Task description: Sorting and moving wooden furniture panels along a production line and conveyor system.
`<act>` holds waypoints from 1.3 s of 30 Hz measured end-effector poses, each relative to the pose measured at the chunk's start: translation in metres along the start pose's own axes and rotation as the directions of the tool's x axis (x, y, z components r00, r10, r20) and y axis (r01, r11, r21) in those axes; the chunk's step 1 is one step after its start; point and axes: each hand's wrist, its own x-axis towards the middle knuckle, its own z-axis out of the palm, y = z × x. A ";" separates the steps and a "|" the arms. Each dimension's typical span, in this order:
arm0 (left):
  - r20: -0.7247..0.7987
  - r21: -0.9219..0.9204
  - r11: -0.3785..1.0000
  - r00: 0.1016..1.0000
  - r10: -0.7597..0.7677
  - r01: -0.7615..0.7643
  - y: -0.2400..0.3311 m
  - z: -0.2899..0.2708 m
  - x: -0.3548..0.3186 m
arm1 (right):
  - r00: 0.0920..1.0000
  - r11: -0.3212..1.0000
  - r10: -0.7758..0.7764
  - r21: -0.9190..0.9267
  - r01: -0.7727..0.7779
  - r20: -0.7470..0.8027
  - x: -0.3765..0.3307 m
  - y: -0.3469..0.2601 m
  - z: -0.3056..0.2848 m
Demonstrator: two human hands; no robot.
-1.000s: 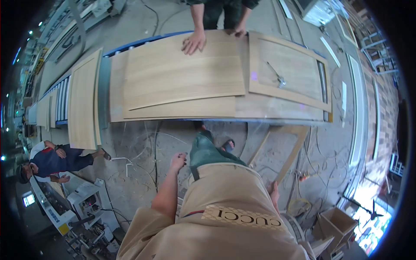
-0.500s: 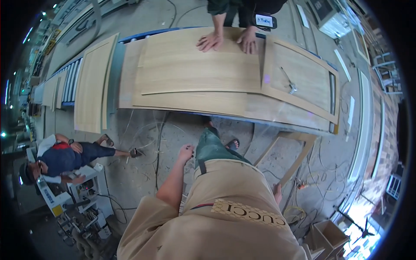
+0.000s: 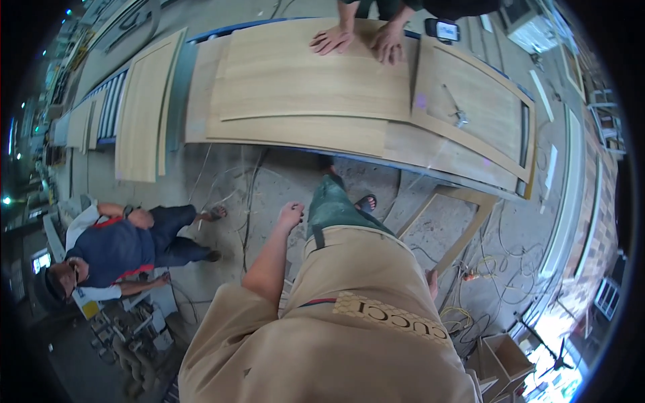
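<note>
My left hand (image 3: 290, 215) hangs in front of me with its fingers curled closed. Whether anything is inside it is hidden. At my right side, my right hand (image 3: 431, 283) shows only in part past my shirt, closed at the near end of a wooden frame (image 3: 463, 243). That frame slants from my hand up toward the edge of a long workbench. On the bench lie stacked light wood panels (image 3: 316, 74). To their right is a framed door panel (image 3: 480, 101) with a metal tool (image 3: 459, 117) on it.
Across the bench, a co-worker's hands (image 3: 359, 41) press flat on the top panel. Another person (image 3: 117, 245) stands at left by a machine (image 3: 134, 329). More panels (image 3: 144, 101) lean at the bench's left. Cables (image 3: 494, 272) and an open wooden box (image 3: 508, 363) are at right.
The bench and its panels sit higher in view. The person at left has turned and stepped, with an arm lowered toward the machine. The co-worker's hands stay on the panel.
</note>
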 end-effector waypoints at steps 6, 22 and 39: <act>-0.001 0.017 1.000 1.000 0.019 -0.019 -0.002 0.004 -0.001 | 0.931 0.959 0.113 0.207 -0.193 0.346 0.041 0.033 -0.035; 0.048 0.024 0.999 0.998 -0.035 0.034 -0.015 0.001 -0.005 | 0.995 0.971 0.092 0.218 -0.097 0.034 -0.003 0.002 -0.003; 0.075 0.040 0.999 0.997 0.005 -0.008 -0.006 0.010 -0.001 | 0.996 0.966 0.088 0.242 -0.088 0.010 -0.006 0.012 -0.011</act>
